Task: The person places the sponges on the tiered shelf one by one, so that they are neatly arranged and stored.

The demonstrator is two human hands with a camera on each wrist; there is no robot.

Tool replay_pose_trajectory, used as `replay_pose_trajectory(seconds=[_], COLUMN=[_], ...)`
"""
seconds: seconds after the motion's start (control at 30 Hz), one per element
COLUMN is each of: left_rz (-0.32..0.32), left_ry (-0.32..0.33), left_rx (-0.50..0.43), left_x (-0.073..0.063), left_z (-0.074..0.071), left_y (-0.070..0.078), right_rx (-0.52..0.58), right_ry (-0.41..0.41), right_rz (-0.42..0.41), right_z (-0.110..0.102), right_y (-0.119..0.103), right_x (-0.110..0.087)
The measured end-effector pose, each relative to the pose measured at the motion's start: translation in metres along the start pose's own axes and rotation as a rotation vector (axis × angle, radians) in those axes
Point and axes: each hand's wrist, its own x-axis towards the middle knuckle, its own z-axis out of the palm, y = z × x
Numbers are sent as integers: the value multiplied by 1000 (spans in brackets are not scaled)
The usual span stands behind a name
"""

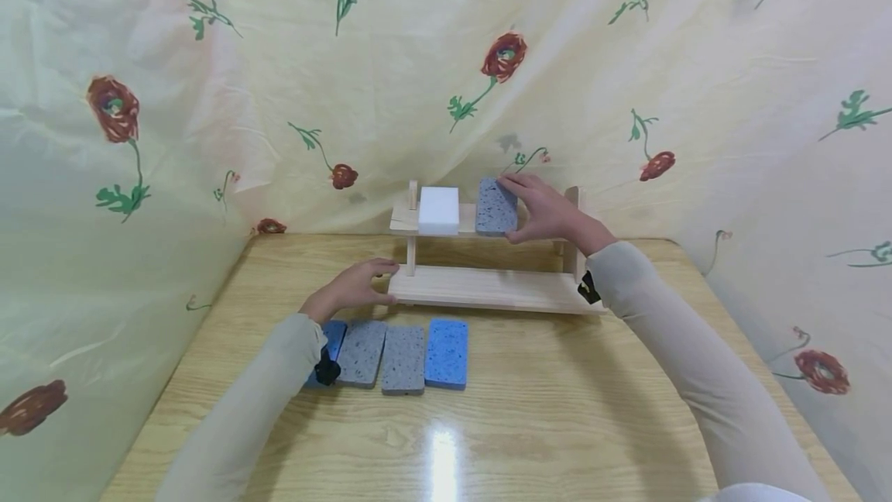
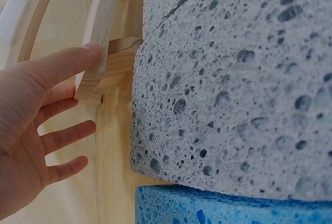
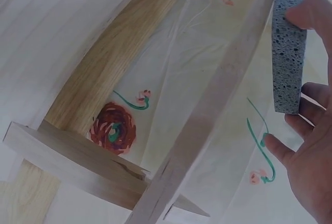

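Note:
A two-tier wooden rack [image 1: 488, 287] stands at the back of the table. My right hand [image 1: 547, 211] holds a grey speckled sponge [image 1: 495, 209] between thumb and fingers, upright at the upper shelf. In the right wrist view the sponge [image 3: 288, 53] appears edge-on; whether it bears on the shelf I cannot tell. Left of it on that shelf is a white sponge block [image 1: 439, 210]. My left hand [image 1: 354, 285] pinches the left end of the lower shelf, thumb [image 2: 92, 52] on the board and the other fingers spread.
In front of the rack lie two grey sponges [image 1: 403, 360] side by side, with a blue sponge [image 1: 447, 353] to their right. Another blue sponge [image 1: 336, 337] at the left is partly hidden by my left wrist. Flower-printed cloth [image 1: 390, 84] encloses the table's back and sides.

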Motion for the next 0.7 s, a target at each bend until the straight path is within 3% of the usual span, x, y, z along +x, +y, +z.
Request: replay_pose_trajectory(seconds=[0.7], left_rz=[9], left_ry=[9], left_rx=[0], left_x=[1], left_z=[1], left_y=[-5], right_rx=[63], right_ry=[2], right_rz=[-15], right_z=[10], right_y=[4], right_x=[6])
